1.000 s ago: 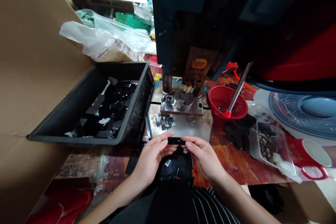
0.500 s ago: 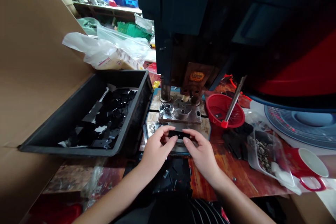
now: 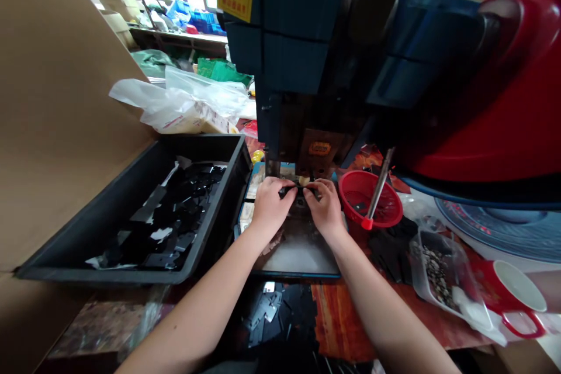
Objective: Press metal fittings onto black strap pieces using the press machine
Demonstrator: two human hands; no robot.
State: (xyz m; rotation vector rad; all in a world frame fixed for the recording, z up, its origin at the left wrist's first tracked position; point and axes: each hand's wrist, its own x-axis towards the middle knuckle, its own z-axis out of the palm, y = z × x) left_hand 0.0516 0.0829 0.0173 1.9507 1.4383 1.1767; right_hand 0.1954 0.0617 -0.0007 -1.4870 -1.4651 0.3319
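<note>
Both my left hand (image 3: pixel 272 201) and my right hand (image 3: pixel 323 204) are closed, pinching a small black flat piece (image 3: pixel 300 188) by its two ends. The piece is over the metal die under the head of a blue press (image 3: pixel 289 41); fingers cover most of it, and I cannot tell whether it rests on the die. Below my hands the press's base plate (image 3: pixel 302 257) shows bare metal. In front of the base, a black surface (image 3: pixel 280 315) carries several loose flat pieces.
On the left stands a black bin (image 3: pixel 188 272) with many black flat pieces. At right are a red basket (image 3: pixel 372 219) with a red-tipped rod, a clear tub (image 3: pixel 421 274) of small metal bits, and a red mug (image 3: pixel 504 286). A big red wheel (image 3: pixel 495 117) hangs above.
My hands have moved forward from the front of the base to the die under the press head, carrying the black piece. The view has tilted up slightly.
</note>
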